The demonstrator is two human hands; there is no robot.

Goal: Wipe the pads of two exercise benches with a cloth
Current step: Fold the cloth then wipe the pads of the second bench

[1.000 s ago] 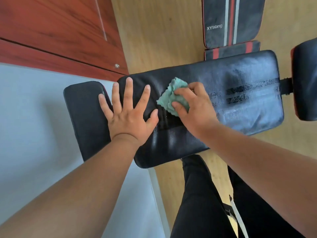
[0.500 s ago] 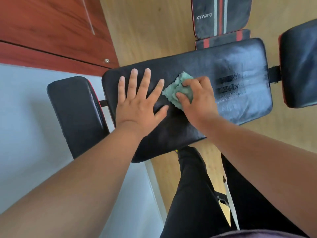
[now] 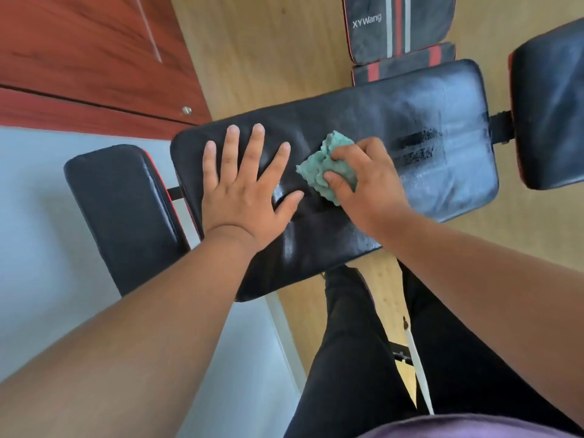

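Note:
A long black bench pad (image 3: 442, 147) lies across the middle of the view, dusty grey at its right end with dark streaks. My right hand (image 3: 369, 184) presses a crumpled teal cloth (image 3: 325, 165) onto the pad's middle. Flat on the pad's left part rests my left hand (image 3: 243, 191), fingers spread, holding nothing. A smaller black pad (image 3: 120, 210) sits to the left, and another black pad (image 3: 550, 105) at the right edge. A second bench's striped pad (image 3: 401, 23), marked XYWang, lies beyond on the floor.
Red-brown wooden doors (image 3: 79, 58) fill the upper left, above a pale wall (image 3: 47, 248). The floor (image 3: 268, 58) is light wood. My legs in dark trousers (image 3: 354, 343) stand below the pad.
The cloth and my right hand have shifted slightly right along the pad. My left hand has moved from the pad's left edge further onto it. The view has drifted left.

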